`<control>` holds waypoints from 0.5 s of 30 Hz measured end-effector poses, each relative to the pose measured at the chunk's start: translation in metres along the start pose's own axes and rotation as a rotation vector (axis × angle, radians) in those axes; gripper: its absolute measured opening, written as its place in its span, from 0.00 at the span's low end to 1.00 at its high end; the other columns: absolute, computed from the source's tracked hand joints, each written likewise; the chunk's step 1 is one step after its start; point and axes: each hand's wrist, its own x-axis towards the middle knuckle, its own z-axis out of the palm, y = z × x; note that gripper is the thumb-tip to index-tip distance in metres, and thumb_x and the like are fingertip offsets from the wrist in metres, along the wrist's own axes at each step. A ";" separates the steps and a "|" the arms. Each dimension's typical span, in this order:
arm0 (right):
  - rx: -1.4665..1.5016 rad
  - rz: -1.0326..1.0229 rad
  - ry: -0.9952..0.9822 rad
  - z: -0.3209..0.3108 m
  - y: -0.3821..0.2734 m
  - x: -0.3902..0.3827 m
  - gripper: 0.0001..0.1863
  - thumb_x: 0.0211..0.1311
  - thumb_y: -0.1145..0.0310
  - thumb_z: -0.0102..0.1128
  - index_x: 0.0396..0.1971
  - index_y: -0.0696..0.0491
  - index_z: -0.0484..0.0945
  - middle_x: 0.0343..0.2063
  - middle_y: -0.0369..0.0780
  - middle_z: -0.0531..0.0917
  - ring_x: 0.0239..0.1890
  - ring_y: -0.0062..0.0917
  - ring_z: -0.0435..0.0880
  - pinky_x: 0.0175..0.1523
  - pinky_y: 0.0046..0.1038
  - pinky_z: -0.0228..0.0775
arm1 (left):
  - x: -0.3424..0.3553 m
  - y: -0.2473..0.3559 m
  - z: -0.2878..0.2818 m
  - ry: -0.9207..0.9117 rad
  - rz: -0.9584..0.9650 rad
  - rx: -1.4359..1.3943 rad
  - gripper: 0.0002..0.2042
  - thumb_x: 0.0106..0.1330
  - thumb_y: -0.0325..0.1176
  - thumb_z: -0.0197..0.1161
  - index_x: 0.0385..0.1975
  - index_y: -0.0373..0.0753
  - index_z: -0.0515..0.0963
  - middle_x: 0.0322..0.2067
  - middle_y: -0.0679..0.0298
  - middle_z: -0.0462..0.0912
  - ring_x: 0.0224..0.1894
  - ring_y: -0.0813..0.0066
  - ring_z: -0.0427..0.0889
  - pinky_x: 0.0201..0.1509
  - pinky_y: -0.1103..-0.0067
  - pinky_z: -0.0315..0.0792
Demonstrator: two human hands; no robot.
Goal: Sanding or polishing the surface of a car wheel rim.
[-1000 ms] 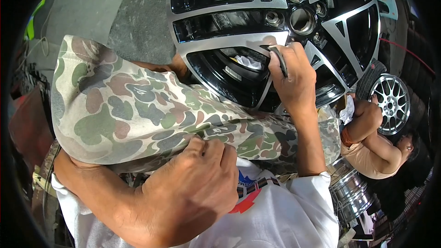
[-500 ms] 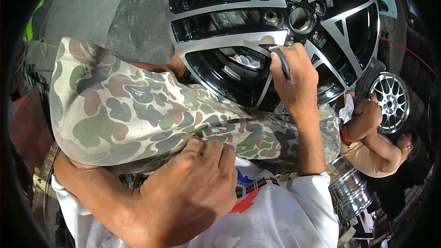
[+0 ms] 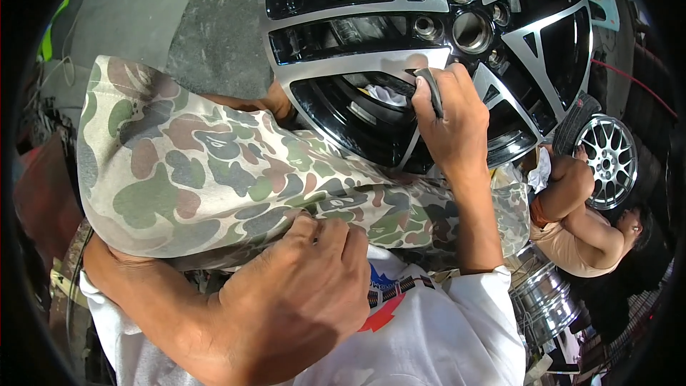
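A large black and silver wheel rim (image 3: 393, 66) fills the upper centre, its centre bore and bolt holes toward me. My right hand (image 3: 451, 121) grips a thin dark grey pad (image 3: 432, 91) against a silver spoke, thumb along it. My left hand (image 3: 293, 293) is closed low in the centre, knuckles up, against my camouflage-patterned trouser leg (image 3: 171, 157); what its curled fingers hold, if anything, is hidden. A white crumpled material (image 3: 386, 94) shows through an opening in the rim, below the spoke.
A co-worker (image 3: 579, 243) crouches at the right beside a silver mesh-spoke wheel (image 3: 604, 161) and a black tyre (image 3: 575, 125). Chromed rims (image 3: 543, 297) stand at lower right. A red hose (image 3: 636, 82) runs behind. Grey floor covering (image 3: 128, 14) lies at upper left.
My right hand and the pad have shifted slightly along the spoke, a little to the left and upward. My left hand stays where it was.
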 end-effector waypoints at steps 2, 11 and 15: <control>0.016 -0.002 0.001 0.000 0.000 0.001 0.10 0.67 0.75 0.69 0.46 0.59 0.83 0.39 0.48 0.81 0.37 0.51 0.86 0.41 0.48 0.80 | 0.001 0.000 0.000 -0.005 -0.001 -0.005 0.12 0.63 0.34 0.63 0.35 0.30 0.84 0.34 0.62 0.78 0.43 0.66 0.79 0.51 0.70 0.78; 0.058 -0.009 0.112 -0.025 0.005 -0.003 0.07 0.67 0.76 0.70 0.43 0.58 0.84 0.36 0.47 0.83 0.36 0.46 0.86 0.41 0.41 0.78 | -0.002 0.002 0.009 -0.038 -0.020 0.003 0.11 0.64 0.33 0.63 0.35 0.30 0.84 0.35 0.62 0.78 0.43 0.66 0.79 0.52 0.72 0.77; 0.112 -0.025 0.068 -0.030 0.006 -0.011 0.09 0.65 0.79 0.72 0.44 0.56 0.85 0.35 0.45 0.83 0.36 0.42 0.86 0.43 0.38 0.79 | 0.000 0.000 0.002 -0.018 -0.022 -0.007 0.10 0.62 0.33 0.64 0.34 0.31 0.83 0.35 0.63 0.77 0.43 0.66 0.79 0.50 0.72 0.77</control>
